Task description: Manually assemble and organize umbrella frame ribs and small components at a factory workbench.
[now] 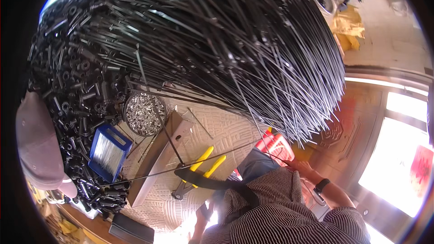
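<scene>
My right hand (pixel 299 166), with a dark watch on its wrist, pinches the end of a long thin black rod (pixel 181 168). The rod runs left across the pale patterned mat (pixel 226 131) toward the heap of small black parts. Yellow-handled pliers (pixel 199 171) lie on the mat just under the rod. My left hand (pixel 202 214) shows only partly, low beside my striped shirt, and its fingers are hidden. A huge fan of thin black rods (pixel 235 40) fills the upper picture.
A heap of small black cylindrical parts (pixel 77 90) covers the left. Beside it stand a round tin of silver bits (pixel 144 114), a blue box of fine pins (pixel 108 151) and a grey metal bar (pixel 156 165). A red item (pixel 275 147) lies near my right hand. A brown cap (pixel 36 140) is at the left edge.
</scene>
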`<state>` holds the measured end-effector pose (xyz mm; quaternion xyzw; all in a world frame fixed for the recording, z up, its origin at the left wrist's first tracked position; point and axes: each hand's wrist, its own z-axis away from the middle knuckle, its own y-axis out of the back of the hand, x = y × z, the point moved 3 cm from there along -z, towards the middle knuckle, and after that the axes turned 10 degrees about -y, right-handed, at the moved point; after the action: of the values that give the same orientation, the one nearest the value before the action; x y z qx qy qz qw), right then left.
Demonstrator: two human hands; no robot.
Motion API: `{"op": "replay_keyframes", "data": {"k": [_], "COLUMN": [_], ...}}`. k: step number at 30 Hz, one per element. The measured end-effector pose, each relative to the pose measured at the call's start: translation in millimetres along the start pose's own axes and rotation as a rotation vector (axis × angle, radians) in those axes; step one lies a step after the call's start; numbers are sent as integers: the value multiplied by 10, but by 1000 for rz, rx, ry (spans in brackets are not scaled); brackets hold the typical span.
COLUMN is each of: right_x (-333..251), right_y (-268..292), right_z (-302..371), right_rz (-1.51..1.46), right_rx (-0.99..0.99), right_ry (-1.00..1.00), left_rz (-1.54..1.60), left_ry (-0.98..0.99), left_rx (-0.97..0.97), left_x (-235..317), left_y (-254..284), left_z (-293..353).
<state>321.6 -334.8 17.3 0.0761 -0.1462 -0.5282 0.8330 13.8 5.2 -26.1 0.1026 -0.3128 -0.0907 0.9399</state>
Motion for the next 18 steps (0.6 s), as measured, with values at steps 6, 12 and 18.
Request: {"op": "replay_keyframes", "data": {"k": [6, 12, 18], "right_x": [982, 1135, 421], "right_y": [117, 183, 797], "right_z": [-344, -867, -909], "right_rz": [696, 754, 466], "right_rx": [132, -275, -58], "right_ry": [132, -30, -139], "left_rz": [-120, 168, 5], "left_ry": [-143, 5, -269], "left_rx": [163, -57, 664], "left_x": [15, -807, -502], "left_y": [-593, -1238, -854], "left_z": [-611, -873, -1016]}}
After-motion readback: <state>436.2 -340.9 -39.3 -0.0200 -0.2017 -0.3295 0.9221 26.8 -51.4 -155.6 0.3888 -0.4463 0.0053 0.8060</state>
